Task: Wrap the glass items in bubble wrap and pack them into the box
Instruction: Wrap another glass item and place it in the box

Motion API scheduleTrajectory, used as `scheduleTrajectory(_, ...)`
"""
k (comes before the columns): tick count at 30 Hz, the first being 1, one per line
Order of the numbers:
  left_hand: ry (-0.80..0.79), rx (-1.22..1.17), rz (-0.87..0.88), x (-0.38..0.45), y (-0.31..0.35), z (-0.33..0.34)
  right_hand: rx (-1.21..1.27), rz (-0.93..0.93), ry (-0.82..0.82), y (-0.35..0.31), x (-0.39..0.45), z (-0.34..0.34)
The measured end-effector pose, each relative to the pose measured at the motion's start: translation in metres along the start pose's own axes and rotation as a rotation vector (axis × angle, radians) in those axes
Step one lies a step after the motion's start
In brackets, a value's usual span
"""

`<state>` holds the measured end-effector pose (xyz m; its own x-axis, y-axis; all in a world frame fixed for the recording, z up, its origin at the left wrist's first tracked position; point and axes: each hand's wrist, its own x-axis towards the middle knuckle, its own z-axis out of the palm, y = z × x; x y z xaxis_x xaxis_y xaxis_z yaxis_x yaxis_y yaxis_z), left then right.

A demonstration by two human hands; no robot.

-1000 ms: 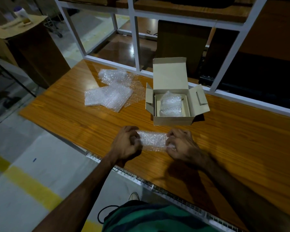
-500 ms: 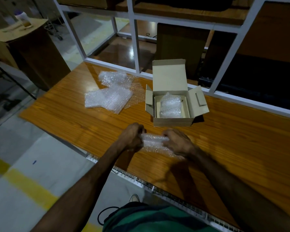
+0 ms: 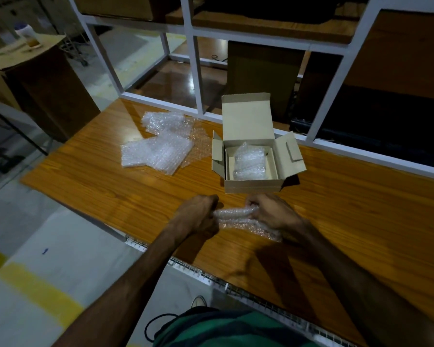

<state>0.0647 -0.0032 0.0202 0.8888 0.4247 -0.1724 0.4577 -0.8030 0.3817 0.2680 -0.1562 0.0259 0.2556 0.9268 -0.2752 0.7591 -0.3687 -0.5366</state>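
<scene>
Left hand: the left hand (image 3: 198, 216) is curled round one end of the bundle (image 3: 236, 215), grasping it.
Right hand: the right hand (image 3: 271, 211) clasps the other end, fingers folded over the wrap.
Bundle: a rolled tube of bubble wrap held between both hands, low over the table (image 3: 110, 186) and just in front of the box (image 3: 253, 169). I can't make out the glass inside it.
Loose tail: a flap of wrap (image 3: 261, 230) trails under the right hand onto the table.
Box: open, lid up, side flaps out, one wrapped item (image 3: 249, 161) already lying inside.
Spare wrap: sheets (image 3: 158, 151) piled left of the box.
Risk, unrolling: that tail looks unsecured; if either grip slackens, the roll could spring open and the glass slip out onto the wood.
Risk, squeeze: gripping the ends too hard could stress the glass.
Risk, fit: the room beside the packed item looks tight; forcing the bundle in could knock glass on glass.
</scene>
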Motion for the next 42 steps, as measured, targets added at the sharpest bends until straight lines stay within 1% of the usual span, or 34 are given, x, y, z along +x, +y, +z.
scheduleTrajectory(1,0.011,0.017,0.03,0.004,0.005,-0.004,0.003,-0.011,-0.001,0.002,-0.002,-0.006)
scheduleTrajectory(3,0.027,-0.048,0.097,0.013,0.018,-0.014,0.029,-0.036,0.018,0.008,-0.006,-0.02)
scheduleTrajectory(6,0.082,-0.12,0.127,0.025,0.041,-0.029,0.085,-0.087,0.059,0.021,-0.015,-0.05)
scheduleTrajectory(8,0.153,-0.092,0.153,0.035,0.057,-0.041,0.12,-0.102,0.083,0.029,-0.018,-0.071)
scheduleTrajectory(11,0.216,-0.035,0.208,0.056,0.077,-0.065,0.108,-0.067,0.179,0.037,-0.016,-0.099)
scheduleTrajectory(15,0.237,0.075,0.168,0.092,0.086,-0.105,0.005,-0.02,0.351,0.035,0.002,-0.126)
scheduleTrajectory(18,0.265,0.173,0.125,0.119,0.082,-0.122,-0.002,0.06,0.417,0.026,0.025,-0.135)
scheduleTrajectory(22,0.304,0.239,0.064,0.149,0.072,-0.125,-0.022,0.153,0.526,0.02,0.058,-0.135)
scheduleTrajectory(25,0.248,0.198,0.051,0.17,0.063,-0.116,-0.055,0.233,0.583,0.02,0.077,-0.132)
scheduleTrajectory(28,0.183,0.152,0.05,0.186,0.055,-0.107,-0.069,0.309,0.562,0.02,0.089,-0.125)
scheduleTrajectory(32,0.138,0.183,0.048,0.203,0.042,-0.098,-0.117,0.309,0.502,0.02,0.101,-0.114)
scheduleTrajectory(37,0.103,0.264,0.115,0.221,0.03,-0.094,-0.205,0.268,0.495,0.019,0.118,-0.103)
scheduleTrajectory(39,0.095,0.296,0.141,0.228,0.03,-0.093,-0.205,0.274,0.433,0.018,0.126,-0.104)
scheduleTrajectory(42,0.129,0.34,0.191,0.235,0.027,-0.093,-0.208,0.292,0.37,0.017,0.134,-0.103)
